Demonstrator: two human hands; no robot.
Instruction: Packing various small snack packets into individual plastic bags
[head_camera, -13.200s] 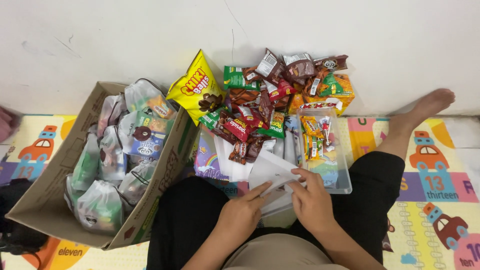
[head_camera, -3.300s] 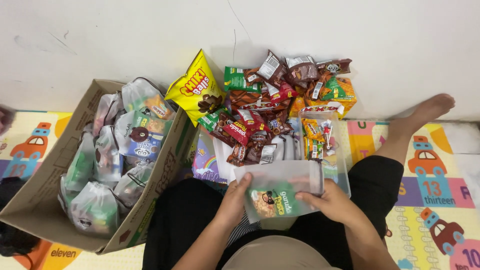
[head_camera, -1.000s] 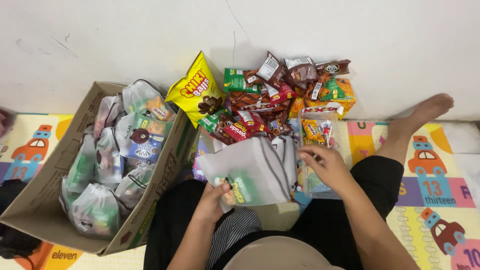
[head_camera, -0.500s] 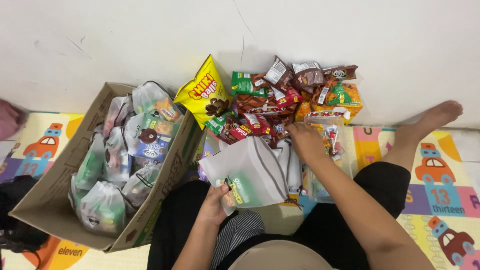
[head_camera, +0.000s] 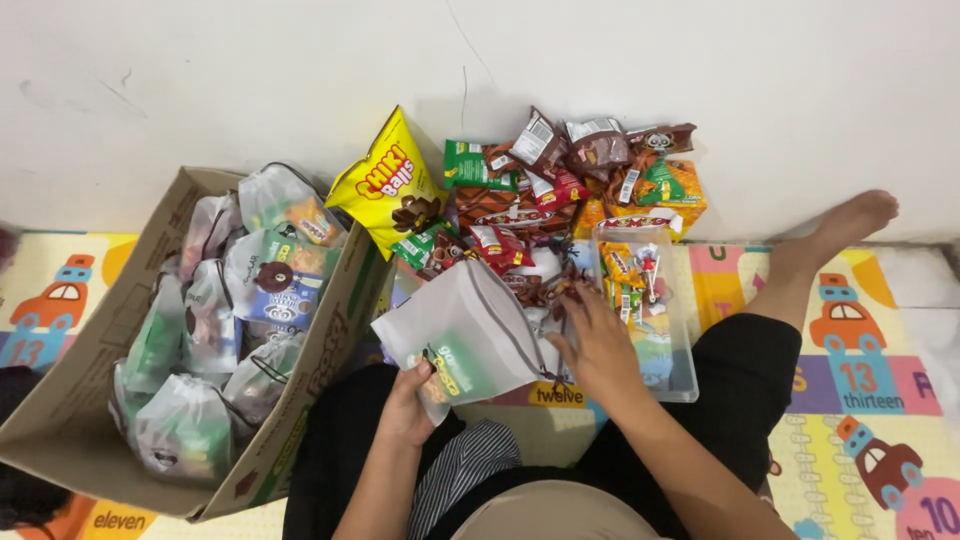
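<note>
The left hand (head_camera: 408, 405) is gripping the lower corner of a white drawstring pouch (head_camera: 470, 335), with the fingers closed on the fabric, and it is holding the pouch up over the lap. The pouch is tilting, with its mouth pointing up and to the right, and a green packet is showing through its thin fabric near the left hand. The right hand (head_camera: 598, 345) is lying just beside the mouth of the pouch, with its fingers spread over some small brown wrapped snacks (head_camera: 545, 290). I cannot tell if this hand is really pinching one of them or only touching them.

To the right of the right hand, a clear plastic tray (head_camera: 680, 350) is resting on the floor mat (head_camera: 870, 400), and yellow sweets are lying inside it. Behind the hands, a pile of snack packets (head_camera: 570, 180) is leaning against the white wall (head_camera: 250, 70), and a big yellow chip bag (head_camera: 385, 185) is standing at the left edge of this pile. On the left side of the person, a cardboard box (head_camera: 80, 400) is sitting on the mat, and it is holding many filled drawstring pouches (head_camera: 270, 285). The person's bare foot (head_camera: 850, 220) is stretching out to the right, near the wall.
</note>
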